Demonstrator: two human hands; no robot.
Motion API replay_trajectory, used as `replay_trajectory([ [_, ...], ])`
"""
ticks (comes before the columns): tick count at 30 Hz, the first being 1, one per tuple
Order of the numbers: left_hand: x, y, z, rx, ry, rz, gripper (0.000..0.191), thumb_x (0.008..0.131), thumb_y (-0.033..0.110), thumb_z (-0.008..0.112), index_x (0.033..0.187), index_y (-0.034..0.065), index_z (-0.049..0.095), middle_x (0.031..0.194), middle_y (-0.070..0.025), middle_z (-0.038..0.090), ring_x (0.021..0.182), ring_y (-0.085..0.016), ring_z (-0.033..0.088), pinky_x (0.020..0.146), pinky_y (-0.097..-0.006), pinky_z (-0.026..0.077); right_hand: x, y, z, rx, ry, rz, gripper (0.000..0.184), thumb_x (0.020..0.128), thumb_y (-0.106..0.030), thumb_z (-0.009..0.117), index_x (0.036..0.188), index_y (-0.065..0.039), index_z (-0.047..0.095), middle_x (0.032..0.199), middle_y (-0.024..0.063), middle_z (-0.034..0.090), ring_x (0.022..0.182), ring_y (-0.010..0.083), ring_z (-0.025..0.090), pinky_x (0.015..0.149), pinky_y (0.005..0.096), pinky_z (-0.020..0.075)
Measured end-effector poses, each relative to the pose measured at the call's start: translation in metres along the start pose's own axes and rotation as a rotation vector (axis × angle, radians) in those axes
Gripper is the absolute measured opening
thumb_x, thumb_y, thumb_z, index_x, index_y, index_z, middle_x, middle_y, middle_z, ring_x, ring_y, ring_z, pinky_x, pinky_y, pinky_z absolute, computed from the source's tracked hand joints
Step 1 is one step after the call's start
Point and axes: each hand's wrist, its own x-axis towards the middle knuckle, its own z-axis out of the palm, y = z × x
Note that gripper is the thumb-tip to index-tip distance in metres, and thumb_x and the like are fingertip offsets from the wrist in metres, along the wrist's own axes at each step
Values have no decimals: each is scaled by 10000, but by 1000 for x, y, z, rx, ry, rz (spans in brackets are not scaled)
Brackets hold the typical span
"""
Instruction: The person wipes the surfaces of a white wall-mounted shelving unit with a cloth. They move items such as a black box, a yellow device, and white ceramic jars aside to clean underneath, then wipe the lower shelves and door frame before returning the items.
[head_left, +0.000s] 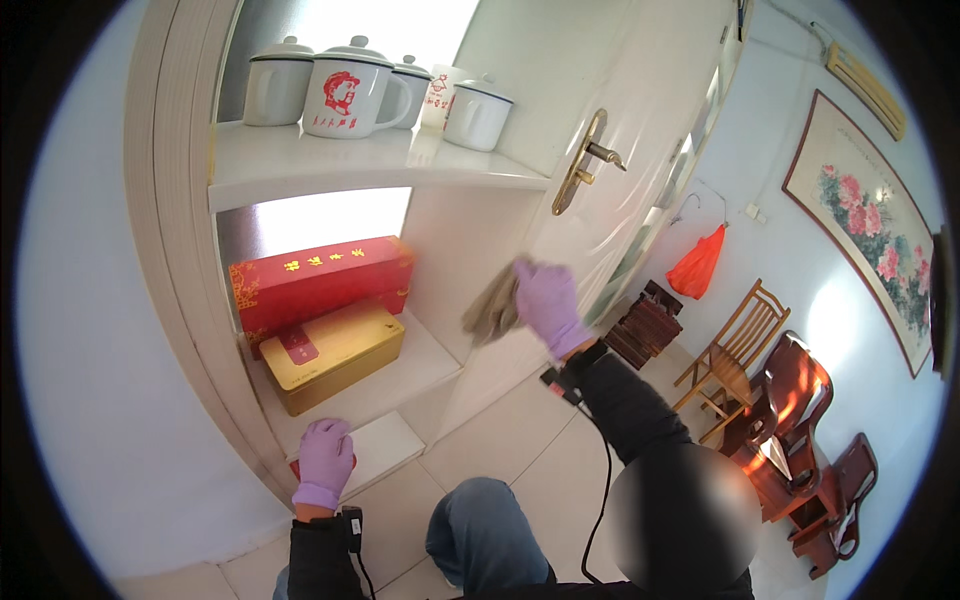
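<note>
My right hand (551, 304), in a purple glove, holds a bunched grey-brown cloth (495, 304) near the side panel of the white shelf unit and its door. Motion blurs both a little. Low on the left, my gloved left hand (325, 459) is at the front of the unit's lower part, beside a small red thing (295, 469) mostly hidden behind it; whether it grips this I cannot tell. Above that hand, a gold box (341, 360) lies on the lower shelf in front of a long red gift box (330, 281).
Lidded enamel mugs (349, 94) stand on the upper shelf (360, 169). A brass door handle (600, 155) juts from the white door (622, 67). My knee (487, 532) is below. Behind at right are a bamboo chair (724, 367), dark wooden furniture (795, 390) and a hanging red bag (699, 262).
</note>
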Motion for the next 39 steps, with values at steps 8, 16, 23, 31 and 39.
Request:
replay_trajectory([
  [8, 3, -3, 9, 53, 113, 80, 144, 806, 72, 647, 944, 91, 681, 988, -96, 666, 981, -342, 600, 854, -456, 481, 139, 67, -102, 251, 368, 543, 421, 895, -298, 707, 1211, -56, 569, 968, 175, 661, 930, 364, 655, 814, 457, 520],
  [16, 1, -2, 4, 48, 70, 67, 162, 805, 81, 645, 964, 80, 680, 1014, -102, 667, 999, -347, 598, 865, -459, 480, 137, 50, -83, 296, 214, 657, 447, 851, -350, 747, 1142, -79, 543, 954, 164, 709, 884, 385, 695, 783, 471, 541],
  [23, 0, -3, 5, 49, 58, 55, 163, 842, 121, 676, 997, 89, 716, 1024, -106, 677, 1019, -334, 605, 919, -433, 480, 123, 48, -62, 484, 384, 684, 309, 904, -257, 685, 1112, -67, 559, 986, 174, 701, 916, 383, 687, 795, 462, 534],
  [31, 1, 2, 7, 64, 32, 19, 190, 822, 91, 643, 1007, 77, 684, 1051, -105, 658, 1050, -335, 587, 915, -452, 464, 79, 11, -13, 589, 493, 707, 382, 895, -237, 703, 1187, -57, 535, 1080, 192, 646, 981, 378, 649, 819, 443, 524],
  [39, -3, 1, 5, 37, -18, 23, 218, 833, 72, 643, 1049, 70, 672, 1085, -115, 646, 1058, -341, 581, 930, -440, 469, -5, -61, 73, 579, 486, 584, 397, 878, -205, 717, 1181, -31, 527, 1091, 188, 573, 991, 396, 607, 814, 452, 518],
])
